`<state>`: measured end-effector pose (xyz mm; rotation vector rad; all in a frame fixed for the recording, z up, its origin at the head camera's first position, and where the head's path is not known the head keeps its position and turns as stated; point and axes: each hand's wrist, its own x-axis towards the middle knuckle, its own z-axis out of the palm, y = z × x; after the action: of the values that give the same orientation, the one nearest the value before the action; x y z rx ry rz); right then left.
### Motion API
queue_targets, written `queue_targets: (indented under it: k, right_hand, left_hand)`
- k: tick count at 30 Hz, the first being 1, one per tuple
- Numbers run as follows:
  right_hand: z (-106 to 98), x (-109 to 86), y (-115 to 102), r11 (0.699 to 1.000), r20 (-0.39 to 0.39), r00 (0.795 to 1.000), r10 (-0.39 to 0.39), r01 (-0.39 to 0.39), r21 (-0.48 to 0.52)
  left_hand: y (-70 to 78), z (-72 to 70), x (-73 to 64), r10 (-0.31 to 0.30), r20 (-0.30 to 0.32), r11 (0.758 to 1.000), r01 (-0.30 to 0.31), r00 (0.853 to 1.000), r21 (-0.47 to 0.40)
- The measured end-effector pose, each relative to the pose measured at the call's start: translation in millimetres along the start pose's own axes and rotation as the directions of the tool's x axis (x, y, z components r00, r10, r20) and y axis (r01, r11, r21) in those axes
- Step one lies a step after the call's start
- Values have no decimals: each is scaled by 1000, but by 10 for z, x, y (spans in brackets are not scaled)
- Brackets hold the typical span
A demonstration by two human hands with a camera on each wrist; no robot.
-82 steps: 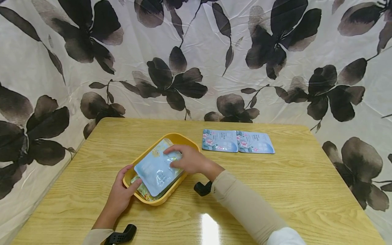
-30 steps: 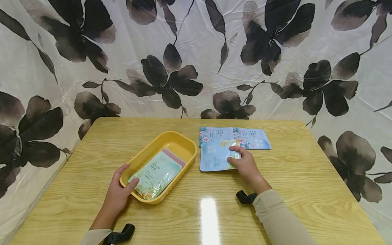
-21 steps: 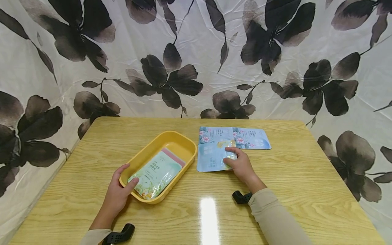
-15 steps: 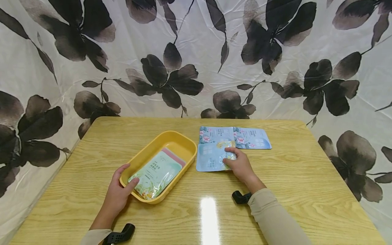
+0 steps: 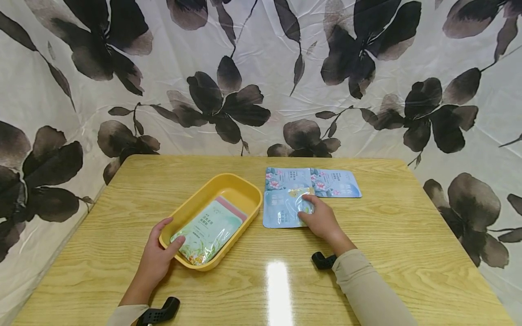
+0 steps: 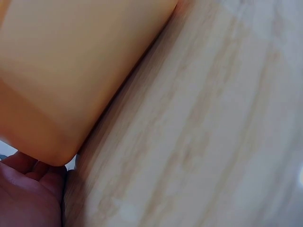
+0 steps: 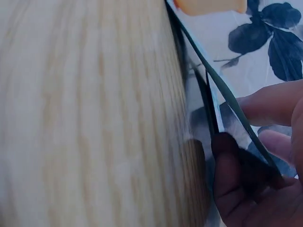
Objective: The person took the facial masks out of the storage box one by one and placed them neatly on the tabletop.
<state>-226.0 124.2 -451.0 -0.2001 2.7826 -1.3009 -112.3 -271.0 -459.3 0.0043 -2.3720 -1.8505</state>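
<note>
My left hand holds the near-left end of a yellow plastic basket, thumb over the rim and fingers outside. Inside lies a green sheet mask sachet on top of a pink sachet. My right hand pinches the right edge of a light blue sheet mask sachet, just in front of two blue floral sachets lying side by side. The right wrist view shows the held sachet's edge between thumb and fingers, tilted up from the table.
The wood-grain table runs back to a white cloth with dark flowers. A black wrist camera sits at the left wrist and another camera at the right. Light glares on the table's front middle.
My right hand has lifted the light blue sachet out of the basket and carried it right, before the floral sachets, then shifted it slightly left. The left hand has stayed on the basket.
</note>
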Motion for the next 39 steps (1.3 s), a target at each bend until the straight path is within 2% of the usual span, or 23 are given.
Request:
queue_targets:
  k: [4,14,25,28,31,34,36,39]
  right_hand:
    - [-1,-4,12,999,-9,1000,-13,12,-49]
    - [-61,-8,24,993,-24,1000,11,-14,-117]
    - [-173,-24,8,996,-39,998,43,-46,-83]
    - [-193,-27,-87,999,-45,999,6,-8,-42]
    - [-199,-33,-233,998,-30,999,-36,38,53]
    - [-186,-35,-388,981,15,995,-98,94,170]
    - [-164,-24,-487,968,55,987,-151,136,209]
    - [-116,-1,-645,953,125,964,-233,202,224]
  left_hand:
    - [-9,2,-2,-4,0,1000,4,1000,-3]
    - [-5,-10,-4,2,5,1000,-2,1000,-9]
    - [-8,-7,7,3,0,1000,-3,1000,-13]
    - [-5,-7,8,4,-2,1000,-4,1000,-17]
    - [-3,-5,6,3,-1,1000,-3,1000,-19]
    - [-2,-5,2,5,1,1000,-5,1000,-16]
    - [-1,-8,1,7,4,1000,-7,1000,-13]
    - [-5,-13,0,9,5,1000,-9,1000,-11]
